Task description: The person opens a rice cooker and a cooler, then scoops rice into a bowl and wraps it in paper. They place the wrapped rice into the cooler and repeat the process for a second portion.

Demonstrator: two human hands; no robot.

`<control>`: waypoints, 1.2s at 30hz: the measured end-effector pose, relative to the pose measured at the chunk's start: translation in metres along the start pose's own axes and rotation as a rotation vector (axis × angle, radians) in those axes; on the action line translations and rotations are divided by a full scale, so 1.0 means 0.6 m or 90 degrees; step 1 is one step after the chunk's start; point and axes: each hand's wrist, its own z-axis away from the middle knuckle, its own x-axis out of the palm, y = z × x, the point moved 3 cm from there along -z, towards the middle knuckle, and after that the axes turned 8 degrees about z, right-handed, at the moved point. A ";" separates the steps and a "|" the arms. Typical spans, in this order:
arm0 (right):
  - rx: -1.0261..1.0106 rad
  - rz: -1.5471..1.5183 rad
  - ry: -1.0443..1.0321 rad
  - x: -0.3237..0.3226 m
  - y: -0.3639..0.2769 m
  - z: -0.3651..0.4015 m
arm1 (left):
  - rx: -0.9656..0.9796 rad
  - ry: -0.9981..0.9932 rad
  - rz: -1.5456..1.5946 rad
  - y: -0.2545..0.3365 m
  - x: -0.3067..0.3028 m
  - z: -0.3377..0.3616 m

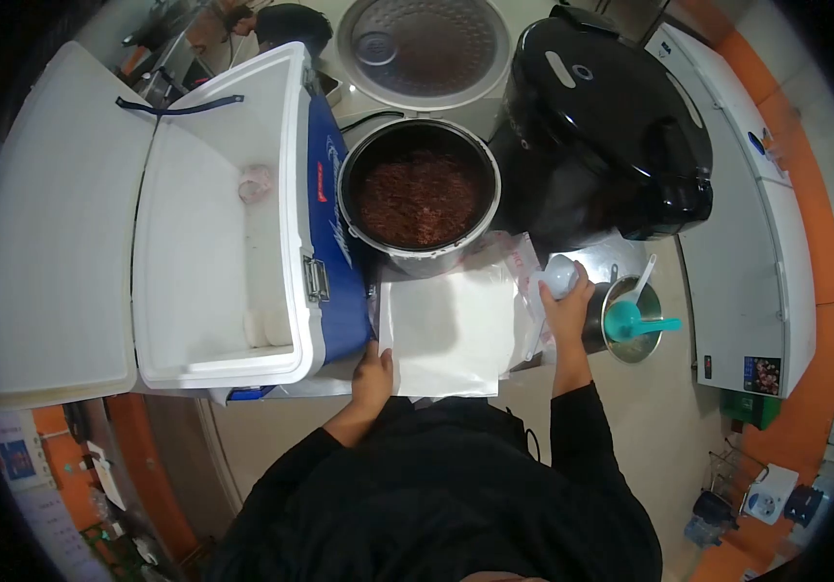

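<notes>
Presently | white sheet (451, 330) bare, full rice pot (426, 258) just beyond it | left grip (374, 373) on sheet's corner, closure unclear | right grip (568, 308) right of sheet, clasping white round object (560, 274) | no rice on sheet yet

Matt white paper sheet (448, 330), glossy black plastic cooker lid (621, 126) (metal inner pot (419, 254), dull).

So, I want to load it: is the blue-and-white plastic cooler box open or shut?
Open: the blue-and-white plastic cooler box has its white lid swung back to the left, baring the white inside.
</notes>
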 end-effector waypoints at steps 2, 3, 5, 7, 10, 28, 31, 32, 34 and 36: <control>0.020 -0.151 -0.013 -0.012 0.005 0.006 | -0.044 -0.033 0.065 0.016 -0.009 0.010; 0.039 -0.262 -0.042 -0.013 0.012 0.011 | -0.066 -0.049 0.098 0.040 -0.027 0.016; 0.074 -0.478 -0.130 -0.010 0.019 0.028 | -0.064 -0.132 -0.121 0.112 -0.081 0.039; 0.095 -0.717 -0.337 0.015 0.029 0.064 | -0.016 -0.219 -0.066 0.151 -0.083 0.039; 0.304 -0.865 -0.575 0.020 -0.053 0.140 | -0.040 -0.379 0.527 0.201 -0.057 0.018; -0.031 0.122 -0.196 0.001 0.075 0.055 | -0.364 -0.479 1.272 0.202 -0.053 -0.012; -0.059 0.163 -0.207 -0.077 -0.016 0.010 | -0.352 -0.443 1.263 0.194 -0.067 -0.025; -0.069 0.177 -0.204 -0.113 -0.073 -0.010 | -0.353 -0.434 1.260 0.191 -0.069 -0.029; -0.177 0.152 -0.156 -0.165 -0.210 -0.051 | -0.362 -0.444 1.268 0.186 -0.068 -0.037; -0.385 0.193 -0.153 -0.165 -0.331 -0.098 | -0.374 -0.451 1.263 0.183 -0.068 -0.042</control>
